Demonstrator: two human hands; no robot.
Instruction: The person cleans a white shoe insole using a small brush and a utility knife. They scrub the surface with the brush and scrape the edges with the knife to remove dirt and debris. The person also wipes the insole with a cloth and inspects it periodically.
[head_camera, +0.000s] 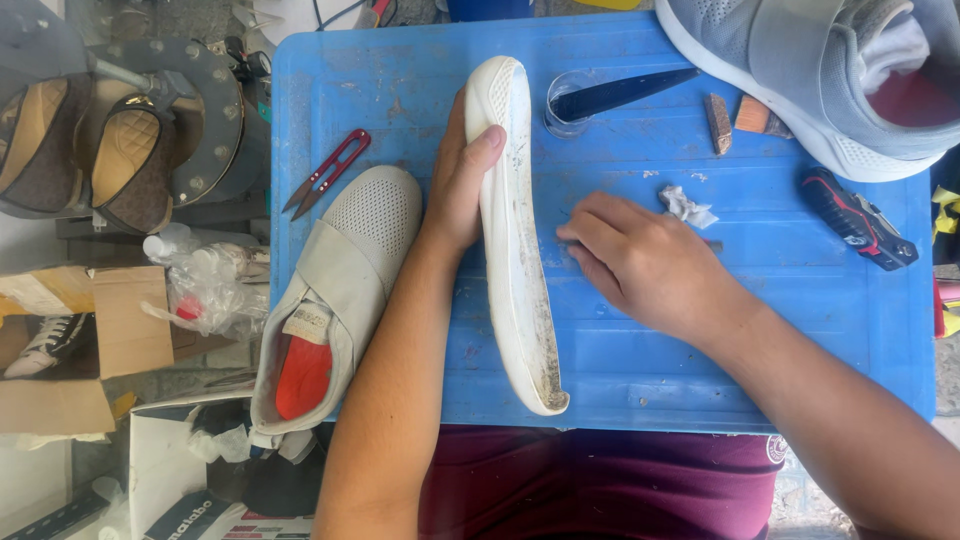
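The left hand (455, 190) clasped one white sole (515, 240) on edge; the right hand (645, 265) pinched a small tool against it. Two grey shoes (340, 290) lay on the blue tabletop (700, 360).

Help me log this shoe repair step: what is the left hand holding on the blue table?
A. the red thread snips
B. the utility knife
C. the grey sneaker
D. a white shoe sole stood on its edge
D: the left hand grips the white shoe sole, stood on its edge on the blue table.
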